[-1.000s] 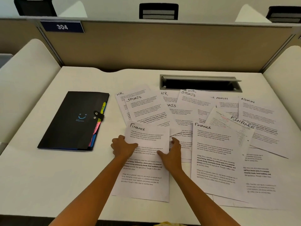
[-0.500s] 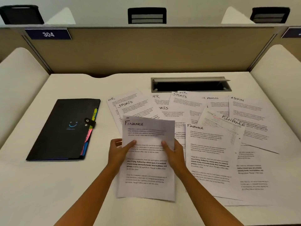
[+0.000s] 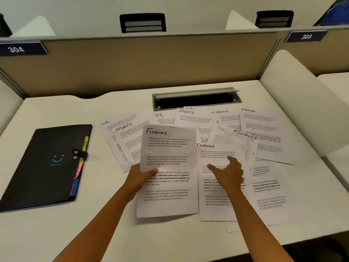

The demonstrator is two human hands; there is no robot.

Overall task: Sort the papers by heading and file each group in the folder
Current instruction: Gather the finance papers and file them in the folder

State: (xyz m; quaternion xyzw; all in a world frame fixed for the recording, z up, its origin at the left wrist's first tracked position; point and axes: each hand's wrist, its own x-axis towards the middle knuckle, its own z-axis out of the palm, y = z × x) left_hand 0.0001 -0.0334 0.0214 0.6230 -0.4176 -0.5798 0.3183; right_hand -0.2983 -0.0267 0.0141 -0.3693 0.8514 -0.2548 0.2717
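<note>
Head view
Left hand (image 3: 140, 176): its grip pinches the left edge of a Finance sheet (image 3: 168, 171), thumb on top, fingers hidden beneath; sheet looks raised off the worktop, heading readable, probably to check it and start a pile
Right hand (image 3: 229, 173): holds nothing, fingers loosely spread over a second Finance sheet (image 3: 217, 205); whether it touches the paper cannot be told; likely reaching for the matching heading
Third Finance sheet (image 3: 234, 138): tilted, partly under the second, just beyond the right hand
Other papers (image 3: 260, 129): fanned and overlapping across the middle and right of the worktop; headings HR, Sports, Admin show at the top edges, so they can be read without lifting
Folder (image 3: 47, 167): black, closed, strap fastened, flat at the left, well apart from the hands; coloured tabs show along its right edge; nothing filed yet by the look of it
Stage: judged early, gathering the Finance group
Worktop (image 3: 56, 110): white, matt, with a grey cable slot (image 3: 196, 98) at the back, some sheets touching its front lip
Room: beige partition (image 3: 151, 61) behind, white side dividers, number plates 304 and 303, dark chair backs beyond
</note>
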